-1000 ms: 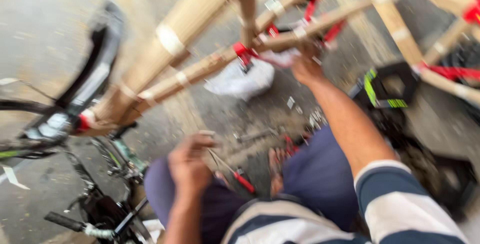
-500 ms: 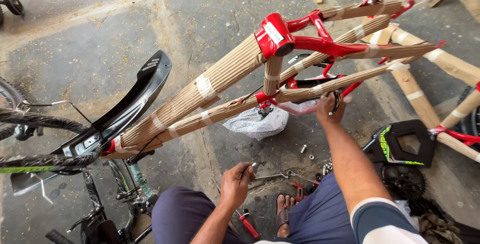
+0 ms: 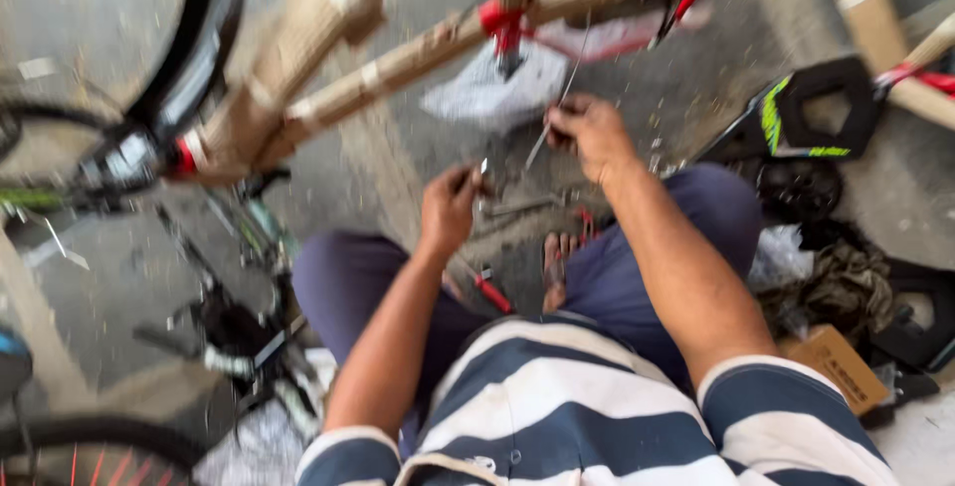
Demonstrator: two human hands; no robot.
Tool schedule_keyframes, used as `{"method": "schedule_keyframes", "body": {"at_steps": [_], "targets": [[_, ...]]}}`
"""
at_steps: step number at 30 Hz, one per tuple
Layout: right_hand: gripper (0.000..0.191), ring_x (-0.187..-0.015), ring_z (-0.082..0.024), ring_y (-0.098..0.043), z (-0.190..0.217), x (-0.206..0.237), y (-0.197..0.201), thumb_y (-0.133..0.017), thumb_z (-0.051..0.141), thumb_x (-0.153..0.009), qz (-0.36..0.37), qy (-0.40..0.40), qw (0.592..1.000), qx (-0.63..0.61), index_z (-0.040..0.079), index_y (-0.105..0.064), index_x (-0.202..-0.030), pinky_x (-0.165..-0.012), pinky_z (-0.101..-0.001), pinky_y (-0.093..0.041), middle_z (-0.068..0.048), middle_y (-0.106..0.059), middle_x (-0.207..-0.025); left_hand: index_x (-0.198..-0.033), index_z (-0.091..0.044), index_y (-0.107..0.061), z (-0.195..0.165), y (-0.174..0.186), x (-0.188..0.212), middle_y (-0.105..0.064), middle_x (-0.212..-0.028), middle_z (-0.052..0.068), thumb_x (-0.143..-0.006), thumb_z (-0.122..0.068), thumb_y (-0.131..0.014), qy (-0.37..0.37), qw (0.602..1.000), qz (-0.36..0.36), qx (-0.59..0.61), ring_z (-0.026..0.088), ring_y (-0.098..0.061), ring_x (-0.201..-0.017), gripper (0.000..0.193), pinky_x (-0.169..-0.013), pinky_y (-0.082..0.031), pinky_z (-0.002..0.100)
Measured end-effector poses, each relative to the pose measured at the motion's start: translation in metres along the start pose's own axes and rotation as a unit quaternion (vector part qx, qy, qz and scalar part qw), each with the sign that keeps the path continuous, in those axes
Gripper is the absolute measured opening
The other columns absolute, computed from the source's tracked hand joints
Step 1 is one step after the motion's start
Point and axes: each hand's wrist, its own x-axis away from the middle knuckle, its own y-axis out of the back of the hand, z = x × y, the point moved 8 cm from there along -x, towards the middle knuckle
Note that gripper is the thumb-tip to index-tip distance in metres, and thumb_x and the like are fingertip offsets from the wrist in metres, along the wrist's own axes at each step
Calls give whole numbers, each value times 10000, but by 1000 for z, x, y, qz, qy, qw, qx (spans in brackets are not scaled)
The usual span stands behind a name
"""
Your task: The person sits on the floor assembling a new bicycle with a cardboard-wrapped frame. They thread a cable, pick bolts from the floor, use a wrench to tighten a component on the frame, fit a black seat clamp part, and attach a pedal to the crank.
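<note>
At the far left of the frame a black mudguard (image 3: 189,58) runs down beside a bicycle frame (image 3: 398,58) wrapped in cardboard. Near the middle, the left hand (image 3: 450,209) is pinched shut on a small metal tool (image 3: 483,170). Just right, the right hand (image 3: 589,133) grips a thin wire (image 3: 567,88) running up toward the frame. The wire looks light, springy and slippery, best pinched close to its end. A white bag (image 3: 492,93) lies on the floor behind.

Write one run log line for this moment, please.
left hand: pinches small metal piece | right hand: holds thin cable | above: cardboard-wrapped bike frame | view: blurred
</note>
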Motion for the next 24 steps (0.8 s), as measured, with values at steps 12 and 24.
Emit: {"method": "schedule_keyframes", "body": {"at_steps": [12,24], "targets": [[142,-777,-139,-719,53,19,-33,-645,35,-1030,28,130,991,17,96,-543,-1108,-681,-277,-598,-64,-722,-942,-1084,20,-717,21,-47,-21,-724,-823,45,-1047,-235,-620,24,997,40,64,121,-661,-791,276,-782,-519,281],[129,-788,-136,-725,58,18,-35,-637,1,-1056,26,171,980,96,53,-534,-1113,-701,-268,-602,-85,-729,-937,-1106,23,-710,30,-52,-26,-719,-837,49,-1049,-261,-620,40,996,28,76,121,-668,-802,303,-793,-534,285]]}}
